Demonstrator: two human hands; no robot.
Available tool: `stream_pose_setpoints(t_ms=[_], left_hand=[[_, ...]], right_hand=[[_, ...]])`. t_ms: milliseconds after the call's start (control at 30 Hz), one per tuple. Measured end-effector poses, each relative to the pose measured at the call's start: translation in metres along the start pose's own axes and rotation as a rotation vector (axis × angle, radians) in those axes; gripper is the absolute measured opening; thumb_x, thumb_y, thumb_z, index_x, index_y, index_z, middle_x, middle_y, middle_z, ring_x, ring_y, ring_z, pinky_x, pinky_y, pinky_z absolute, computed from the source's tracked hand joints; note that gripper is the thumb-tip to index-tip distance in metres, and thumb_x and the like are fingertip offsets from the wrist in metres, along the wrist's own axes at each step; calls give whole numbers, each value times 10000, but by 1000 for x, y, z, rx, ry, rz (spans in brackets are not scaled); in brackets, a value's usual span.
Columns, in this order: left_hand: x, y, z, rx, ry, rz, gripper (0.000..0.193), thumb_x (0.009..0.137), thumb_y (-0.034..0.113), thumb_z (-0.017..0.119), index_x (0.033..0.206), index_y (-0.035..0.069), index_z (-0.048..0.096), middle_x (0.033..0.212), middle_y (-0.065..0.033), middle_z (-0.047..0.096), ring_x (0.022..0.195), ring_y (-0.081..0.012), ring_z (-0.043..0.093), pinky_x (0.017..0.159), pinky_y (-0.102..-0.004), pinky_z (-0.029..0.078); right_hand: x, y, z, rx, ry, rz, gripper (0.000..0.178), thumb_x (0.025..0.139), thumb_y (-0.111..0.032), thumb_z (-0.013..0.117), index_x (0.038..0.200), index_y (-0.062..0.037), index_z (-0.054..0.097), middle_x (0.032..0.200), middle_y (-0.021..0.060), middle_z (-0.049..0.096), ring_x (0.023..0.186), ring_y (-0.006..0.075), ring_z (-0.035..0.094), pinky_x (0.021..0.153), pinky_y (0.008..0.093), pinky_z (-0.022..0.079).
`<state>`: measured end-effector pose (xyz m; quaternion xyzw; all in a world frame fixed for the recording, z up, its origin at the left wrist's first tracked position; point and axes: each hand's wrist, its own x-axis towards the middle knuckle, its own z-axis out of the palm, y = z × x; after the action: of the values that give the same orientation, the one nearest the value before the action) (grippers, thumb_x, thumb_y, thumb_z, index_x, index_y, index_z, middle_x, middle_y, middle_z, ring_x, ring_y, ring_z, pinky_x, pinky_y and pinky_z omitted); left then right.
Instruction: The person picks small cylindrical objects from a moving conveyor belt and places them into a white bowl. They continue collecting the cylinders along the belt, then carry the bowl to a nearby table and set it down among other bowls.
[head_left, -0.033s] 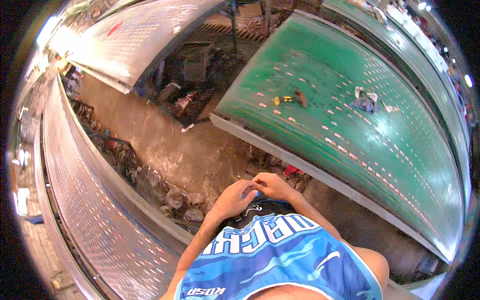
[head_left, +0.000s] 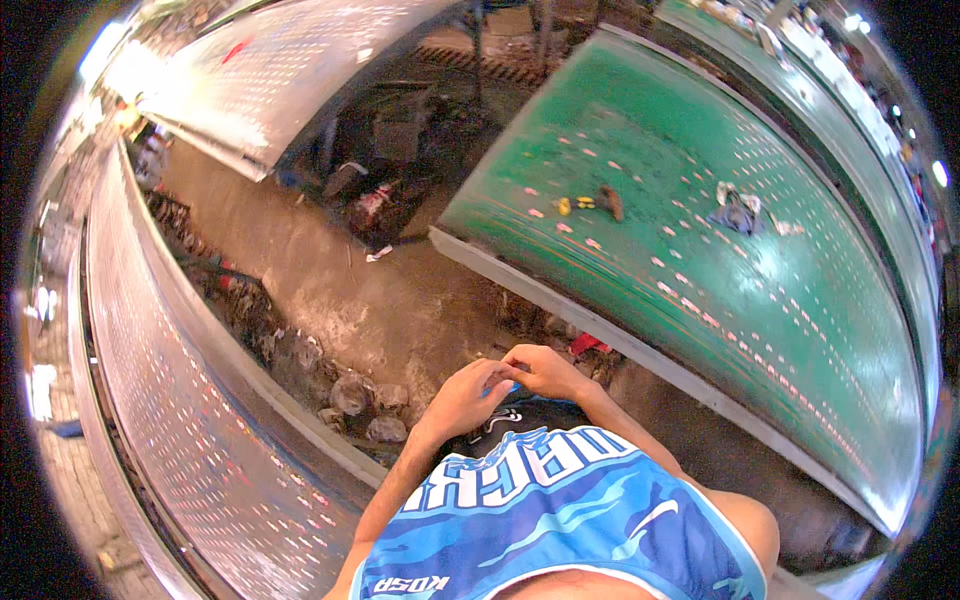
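My left hand (head_left: 468, 397) and my right hand (head_left: 545, 371) meet at the front of my waist, with the fingertips touching. Both sets of fingers are curled inward. A small blue patch shows between them, but whatever they pinch, if anything, is hidden. Just below lie the black lower garment (head_left: 522, 418) and the blue patterned sleeveless jersey (head_left: 540, 500) on my body. Neither hand touches the tables. On the green table to the right rest a yellow-and-brown tool (head_left: 592, 204), its kind unclear, and a bluish-grey crumpled bundle (head_left: 737, 214).
The long green table (head_left: 640, 130) has rows of small pale pieces and a metal edge (head_left: 600, 325). At left runs another long table (head_left: 200, 380) with similar pieces; a pale one (head_left: 270, 80) stands far left. Bundles (head_left: 350, 395) and a red scrap (head_left: 588, 344) lie beneath the tables.
The view has shifted slightly, so the tables and floor sit a little further right. My hands stay joined in the same pose.
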<state>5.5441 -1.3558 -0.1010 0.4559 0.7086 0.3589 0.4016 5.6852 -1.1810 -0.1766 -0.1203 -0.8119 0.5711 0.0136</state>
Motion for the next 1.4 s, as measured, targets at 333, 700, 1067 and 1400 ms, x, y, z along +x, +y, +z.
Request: stream_pose_setpoints(t_ms=[333, 700, 1067, 1400], left_hand=[[-74, -109, -144, -124, 397, -374, 402, 1029, 278, 680, 1299, -20, 677, 1208, -217, 737, 1095, -332, 735, 953, -421, 571], [-17, -215, -239, -310, 595, -504, 449, 1015, 348, 682, 1311, 11, 708, 1213, -187, 764, 1076, -286, 740, 964, -388, 563], [169, -275, -539, 36, 612, -349, 384, 1027, 321, 682, 1267, 24, 722, 1176, -201, 762, 1079, -286, 747, 958, -403, 576], [454, -224, -597, 185, -52, 36, 373, 1034, 347, 668, 1178, 9, 734, 1124, -224, 750, 1069, -394, 728, 938, -476, 578]], right_hand=[[238, -46, 67, -117, -297, -299, 220, 999, -227, 722, 1075, -22, 749, 1039, 172, 751, 988, 331, 731, 878, 426, 570], [445, -13, 156, -86, -808, -391, 228, 1037, -256, 701, 1134, -54, 743, 1024, 159, 752, 951, 314, 722, 860, 429, 564], [732, -82, 23, -107, -182, -325, 268, 1030, -270, 688, 1109, -22, 748, 1056, 180, 758, 988, 323, 734, 874, 416, 571], [675, -56, -176, -318, 269, 87, 213, 999, -233, 720, 1051, -29, 756, 1039, 156, 756, 963, 334, 734, 854, 411, 577]])
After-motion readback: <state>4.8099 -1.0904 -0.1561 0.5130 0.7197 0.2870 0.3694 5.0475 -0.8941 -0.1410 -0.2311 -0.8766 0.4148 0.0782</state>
